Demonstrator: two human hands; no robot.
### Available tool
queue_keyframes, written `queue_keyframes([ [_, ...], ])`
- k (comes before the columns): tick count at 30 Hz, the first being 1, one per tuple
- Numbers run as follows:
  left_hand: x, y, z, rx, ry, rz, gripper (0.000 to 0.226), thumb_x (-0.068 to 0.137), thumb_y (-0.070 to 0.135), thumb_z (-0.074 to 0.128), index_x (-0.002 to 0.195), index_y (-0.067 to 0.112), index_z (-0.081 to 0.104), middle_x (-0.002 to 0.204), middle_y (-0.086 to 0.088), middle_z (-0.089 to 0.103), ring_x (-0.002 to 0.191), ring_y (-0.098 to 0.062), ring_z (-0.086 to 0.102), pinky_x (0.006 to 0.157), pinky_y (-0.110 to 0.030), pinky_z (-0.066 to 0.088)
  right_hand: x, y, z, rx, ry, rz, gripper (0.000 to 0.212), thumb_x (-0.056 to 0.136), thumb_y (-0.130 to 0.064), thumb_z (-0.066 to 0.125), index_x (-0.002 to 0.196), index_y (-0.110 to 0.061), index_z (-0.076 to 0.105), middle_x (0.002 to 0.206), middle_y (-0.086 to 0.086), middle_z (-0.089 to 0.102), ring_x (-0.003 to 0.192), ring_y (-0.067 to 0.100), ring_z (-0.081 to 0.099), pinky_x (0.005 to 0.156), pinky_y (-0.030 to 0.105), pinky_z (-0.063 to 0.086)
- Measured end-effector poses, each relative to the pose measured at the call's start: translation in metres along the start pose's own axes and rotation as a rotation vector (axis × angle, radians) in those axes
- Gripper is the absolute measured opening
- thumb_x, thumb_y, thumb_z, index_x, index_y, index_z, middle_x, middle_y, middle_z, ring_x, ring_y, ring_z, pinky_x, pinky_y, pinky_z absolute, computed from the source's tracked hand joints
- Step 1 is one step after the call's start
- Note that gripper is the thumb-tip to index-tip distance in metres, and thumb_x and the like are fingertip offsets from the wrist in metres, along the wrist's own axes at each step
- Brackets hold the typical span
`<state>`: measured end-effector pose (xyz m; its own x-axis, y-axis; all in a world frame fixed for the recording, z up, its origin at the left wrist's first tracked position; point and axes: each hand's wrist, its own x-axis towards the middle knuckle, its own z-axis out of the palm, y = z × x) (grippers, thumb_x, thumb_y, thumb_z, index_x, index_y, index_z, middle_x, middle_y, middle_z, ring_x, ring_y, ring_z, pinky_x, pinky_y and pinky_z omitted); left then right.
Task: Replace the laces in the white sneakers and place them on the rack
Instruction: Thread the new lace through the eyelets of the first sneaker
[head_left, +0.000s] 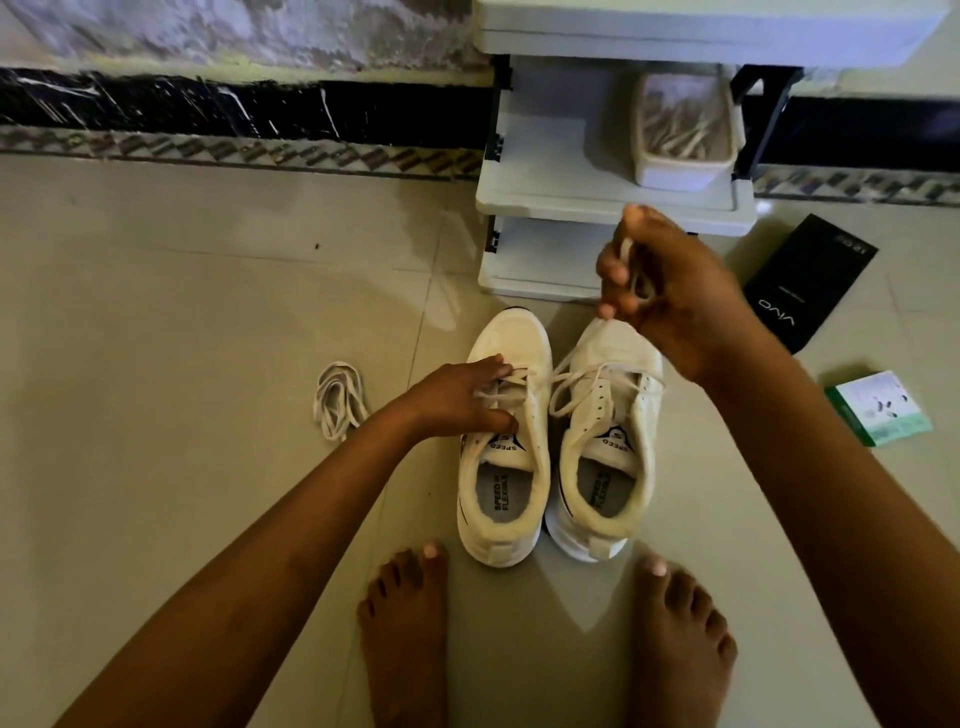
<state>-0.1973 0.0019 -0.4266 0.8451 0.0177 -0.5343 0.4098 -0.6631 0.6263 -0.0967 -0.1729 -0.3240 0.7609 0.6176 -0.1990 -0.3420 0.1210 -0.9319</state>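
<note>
One head-worn wide-angle view looks steeply down and forward from above, close over the floor (182, 322), the rack (613, 202) at far centre-right.

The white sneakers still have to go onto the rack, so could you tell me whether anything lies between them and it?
Nothing visible lies on the floor between the sneakers and the rack. On the rack's middle shelf a tub of laces fills the right side; the left side is bare. The right hand hangs above the gap, gripping a lace.
</note>
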Motion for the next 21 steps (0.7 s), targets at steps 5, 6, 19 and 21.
queue_keyframes([
  [5,0.002,-0.001,0.001,0.013,0.009,-0.003,0.08,0.078,0.031,0.075,0.145,0.025,0.032,0.153,0.004,0.029,0.135,-0.017,0.036,0.107,-0.03,0.033,0.008,0.071,0.003,-1.337,-0.122,0.215,0.026,0.099,-0.035,0.042,0.107,-0.013,0.054,0.095,0.006,0.059,0.086,0.023,0.057,0.069,0.031,0.045],
  [6,0.002,-0.001,0.001,0.012,0.011,-0.003,0.079,0.078,0.03,0.075,0.145,0.025,0.032,0.153,0.003,0.031,0.135,-0.018,0.037,0.106,-0.03,0.034,0.004,0.088,0.003,-1.519,-0.206,0.238,0.028,0.099,-0.034,0.042,0.108,-0.012,0.056,0.102,0.01,0.061,0.093,0.026,0.057,0.074,0.033,0.044],
  [19,0.005,-0.002,-0.01,0.132,0.039,-0.023,0.076,0.081,0.041,0.069,0.146,0.028,0.03,0.155,0.008,0.025,0.139,-0.017,0.03,0.11,-0.033,0.029,-0.011,0.064,-0.005,-0.606,-0.211,0.112,0.032,0.1,-0.02,0.041,0.099,0.007,0.06,0.089,-0.002,0.068,0.079,0.001,0.064,0.075,0.019,0.05],
  [21,0.007,-0.003,-0.011,0.122,0.007,-0.026,0.077,0.08,0.039,0.07,0.146,0.027,0.031,0.155,0.006,0.025,0.139,-0.018,0.029,0.11,-0.033,0.028,-0.008,0.07,-0.003,-0.735,-0.267,0.196,0.026,0.097,-0.025,0.048,0.091,-0.003,0.061,0.079,0.008,0.07,0.073,0.017,0.067,0.075,0.034,0.055],
])
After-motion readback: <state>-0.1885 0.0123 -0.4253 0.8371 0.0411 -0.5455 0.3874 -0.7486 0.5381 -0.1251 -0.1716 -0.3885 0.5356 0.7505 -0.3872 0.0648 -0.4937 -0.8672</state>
